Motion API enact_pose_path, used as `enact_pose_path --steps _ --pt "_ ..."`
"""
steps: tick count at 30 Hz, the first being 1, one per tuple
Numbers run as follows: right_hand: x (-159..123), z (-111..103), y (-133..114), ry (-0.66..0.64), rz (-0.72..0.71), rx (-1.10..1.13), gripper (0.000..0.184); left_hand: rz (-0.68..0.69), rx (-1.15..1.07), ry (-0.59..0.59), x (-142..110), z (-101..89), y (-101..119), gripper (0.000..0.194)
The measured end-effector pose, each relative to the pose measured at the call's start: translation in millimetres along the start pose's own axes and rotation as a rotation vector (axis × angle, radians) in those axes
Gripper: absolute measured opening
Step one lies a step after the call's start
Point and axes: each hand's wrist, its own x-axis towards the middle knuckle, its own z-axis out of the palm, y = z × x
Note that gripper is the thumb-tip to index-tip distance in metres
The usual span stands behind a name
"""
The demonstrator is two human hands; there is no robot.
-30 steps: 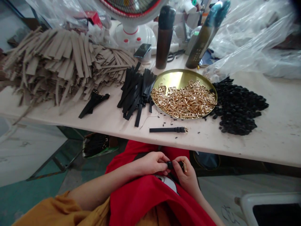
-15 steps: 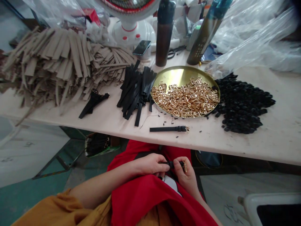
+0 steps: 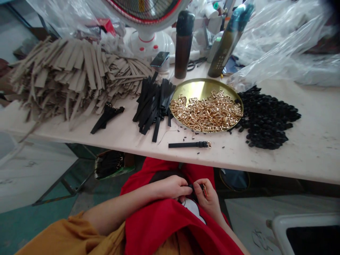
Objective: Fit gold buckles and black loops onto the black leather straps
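Blk strap (image 3: 191, 186) w/ gold buckle (image 3: 204, 190) is lower ctr of frame, fingers of L hand (image 3: 176, 187) & R hand (image 3: 207, 195) clamped on it. Prob. light, bendy, smooth; best grip nr buckle end, likely stiffer.

Single view, from wearer's head — looking forward and down over gold tray (image 3: 198, 86), which sits slightly above mid-frame at middling range. Below tray, nearer lens: front edge of tabletop (image 3: 239, 156), then left hand (image 3: 171, 186) and right hand (image 3: 209, 200). Beyond tray: fan (image 3: 147, 12) — cut by top of frame. Tabletop runs past frame both sides of tray.
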Motion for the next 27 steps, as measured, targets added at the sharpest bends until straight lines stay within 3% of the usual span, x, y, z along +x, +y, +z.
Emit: enact_pose_path --steps 10,17,23,27 --pt "3.5 -6.9 -3.7 -0.085 -0.031 0.036 0.020 0.056 -0.003 -0.046 -3.4 -3.0 2.2 0.019" --pt "-2.0 -8.0 -1.6 -0.318 -0.085 -0.071 0.017 0.069 0.191 0.031 -3.5 -1.9 2.5 0.022" --pt "4.5 -8.8 -5.5 -0.178 -0.004 0.082 0.018 0.143 0.212 -0.057 -8.8 -13.0 10.8 0.023" --pt "5.7 -12.4 -7.3 -0.245 0.021 0.182 0.019 0.138 0.161 -0.064 -11.4 -13.3 7.7 0.026"
